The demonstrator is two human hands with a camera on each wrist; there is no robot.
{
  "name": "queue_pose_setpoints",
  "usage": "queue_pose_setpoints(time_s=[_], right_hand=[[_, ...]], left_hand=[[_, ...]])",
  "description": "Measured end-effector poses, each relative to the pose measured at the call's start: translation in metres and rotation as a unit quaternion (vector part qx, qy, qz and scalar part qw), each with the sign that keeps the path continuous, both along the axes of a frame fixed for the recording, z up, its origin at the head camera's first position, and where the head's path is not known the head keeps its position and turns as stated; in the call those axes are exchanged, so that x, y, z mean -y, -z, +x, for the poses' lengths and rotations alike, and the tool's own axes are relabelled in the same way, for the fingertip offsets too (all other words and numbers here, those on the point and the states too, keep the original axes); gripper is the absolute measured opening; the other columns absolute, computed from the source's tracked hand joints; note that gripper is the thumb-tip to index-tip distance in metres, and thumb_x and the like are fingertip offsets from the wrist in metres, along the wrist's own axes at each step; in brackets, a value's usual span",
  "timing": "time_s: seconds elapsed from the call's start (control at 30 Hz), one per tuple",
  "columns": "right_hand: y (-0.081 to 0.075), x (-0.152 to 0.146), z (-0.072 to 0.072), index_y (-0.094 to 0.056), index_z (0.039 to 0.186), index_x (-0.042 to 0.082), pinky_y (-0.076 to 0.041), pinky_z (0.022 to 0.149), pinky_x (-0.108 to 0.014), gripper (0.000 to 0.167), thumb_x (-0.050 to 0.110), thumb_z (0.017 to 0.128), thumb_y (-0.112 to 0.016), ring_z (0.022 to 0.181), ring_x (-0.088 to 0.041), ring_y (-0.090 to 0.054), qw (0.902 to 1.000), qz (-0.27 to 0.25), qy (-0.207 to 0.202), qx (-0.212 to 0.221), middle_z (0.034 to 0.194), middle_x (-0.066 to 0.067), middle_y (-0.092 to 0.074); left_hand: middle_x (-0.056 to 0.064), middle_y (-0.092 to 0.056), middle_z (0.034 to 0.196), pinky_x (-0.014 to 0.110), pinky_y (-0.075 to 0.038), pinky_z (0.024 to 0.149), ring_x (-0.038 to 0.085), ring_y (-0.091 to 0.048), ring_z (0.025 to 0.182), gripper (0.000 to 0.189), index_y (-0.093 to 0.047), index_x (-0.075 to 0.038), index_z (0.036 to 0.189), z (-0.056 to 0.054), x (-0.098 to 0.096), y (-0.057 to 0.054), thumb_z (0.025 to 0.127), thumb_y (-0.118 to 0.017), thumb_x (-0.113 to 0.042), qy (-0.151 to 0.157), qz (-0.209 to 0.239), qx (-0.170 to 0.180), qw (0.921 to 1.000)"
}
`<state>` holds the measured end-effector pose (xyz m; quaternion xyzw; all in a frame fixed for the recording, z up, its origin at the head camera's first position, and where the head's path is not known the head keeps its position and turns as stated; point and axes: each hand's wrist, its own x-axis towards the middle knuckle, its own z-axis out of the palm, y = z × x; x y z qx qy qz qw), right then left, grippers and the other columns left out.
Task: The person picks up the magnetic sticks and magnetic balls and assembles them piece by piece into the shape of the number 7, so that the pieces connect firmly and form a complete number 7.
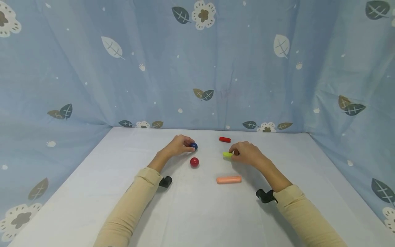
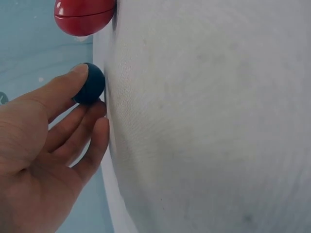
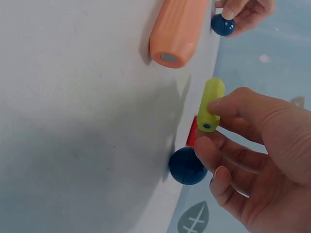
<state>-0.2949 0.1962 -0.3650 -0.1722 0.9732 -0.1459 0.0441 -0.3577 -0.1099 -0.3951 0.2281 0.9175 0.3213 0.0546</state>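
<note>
My left hand point(image 1: 180, 145) pinches a small blue ball point(image 1: 194, 146) between thumb and fingers, right at the white tabletop. In the left wrist view the thumb lies on the ball's upper side, and the other fingers curve beneath it. A red ball point(image 1: 194, 162) with a seam around it sits nearer the front. On the right, my right hand point(image 1: 247, 153) holds a short yellow-green faceted stick point(image 3: 211, 104) by thumb and fingertips. Close beside those fingers is a second blue ball point(image 3: 187, 166), largely hidden behind the hand in the head view.
A short red stick point(image 1: 225, 139) lies near the table's back edge. Closer to the front lies a longer orange stick point(image 1: 229, 180) with a grey disc in its end. Patterned blue curtain point(image 1: 172, 75) hangs behind and along both sides of the white table point(image 1: 210, 219).
</note>
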Motion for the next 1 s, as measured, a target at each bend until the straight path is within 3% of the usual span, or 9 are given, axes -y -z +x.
queue_pose_setpoints(time_s=[0.13,0.47,0.6,1.0], right_hand=[[-0.001,-0.001,-0.002,-0.072,0.112,0.011,-0.052,0.068,-0.03,0.025,0.019,0.088,-0.07,0.078,-0.016,-0.058,1.0,0.0,-0.004,-0.005,0.094,-0.005,-0.069],[-0.006,-0.002,-0.011,-0.071,0.113,0.011,-0.052,0.066,-0.028,0.026,0.019,0.089,-0.068,0.079,-0.017,-0.06,0.9999,0.003,-0.005,-0.008,0.1,-0.008,-0.07],[-0.006,-0.003,-0.013,-0.071,0.114,0.011,-0.051,0.064,-0.027,0.026,0.019,0.089,-0.068,0.079,-0.017,-0.06,1.0,-0.003,-0.002,-0.009,0.102,-0.008,-0.07],[-0.003,-0.005,-0.012,-0.071,0.115,0.011,-0.053,0.067,-0.03,0.027,0.019,0.089,-0.068,0.082,-0.017,-0.061,0.9998,-0.014,0.003,-0.011,0.104,-0.009,-0.07]], left_hand=[[0.009,-0.074,0.109,0.034,-0.055,0.091,0.02,-0.069,0.099,0.037,-0.068,-0.005,0.12,0.0,0.002,0.002,0.088,-0.074,-0.021,0.008,0.003,-0.007,0.9999],[0.009,-0.074,0.11,0.036,-0.05,0.097,0.018,-0.069,0.098,0.038,-0.067,-0.005,0.122,-0.002,0.004,0.002,0.089,-0.074,-0.022,0.018,0.007,-0.018,0.9996],[0.01,-0.074,0.109,0.034,-0.051,0.093,0.017,-0.069,0.095,0.037,-0.067,-0.003,0.121,-0.002,0.004,0.002,0.089,-0.073,-0.02,0.023,0.006,-0.03,0.9993],[0.01,-0.073,0.112,0.033,-0.056,0.091,0.02,-0.068,0.1,0.039,-0.067,-0.005,0.123,-0.002,0.001,0.001,0.088,-0.074,-0.022,0.008,0.003,-0.007,0.9999]])
